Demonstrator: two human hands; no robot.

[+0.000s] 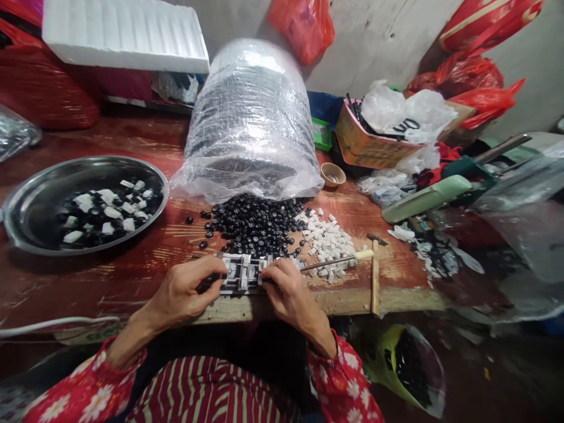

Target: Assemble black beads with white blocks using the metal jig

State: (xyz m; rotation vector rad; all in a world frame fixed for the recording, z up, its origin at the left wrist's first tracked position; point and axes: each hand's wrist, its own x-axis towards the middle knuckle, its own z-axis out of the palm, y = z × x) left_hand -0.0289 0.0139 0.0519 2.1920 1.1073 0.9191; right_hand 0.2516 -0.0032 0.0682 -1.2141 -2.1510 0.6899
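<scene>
A small metal jig (244, 273) with rods and white blocks across it lies at the front edge of the table. At its left end, my left hand (187, 291) is closed in a pinch, with something dark between thumb and fingers. On the opposite end my right hand (291, 294) is also pinched, and what its fingertips grip is hidden. Just behind the jig spreads a heap of small black wheels (253, 226). Beside them lie many small white plastic pieces (328, 241). A screwdriver (339, 260) with a pale handle reaches over the white pieces, close to my right hand.
A hammer (375, 276) lies at the table edge, right. A steel basin (88, 249) of black and white parts stands left. Behind the wheels rises a large plastic-wrapped bundle (253, 111). Farther right are a small bowl (333, 175) and a full box (370, 144).
</scene>
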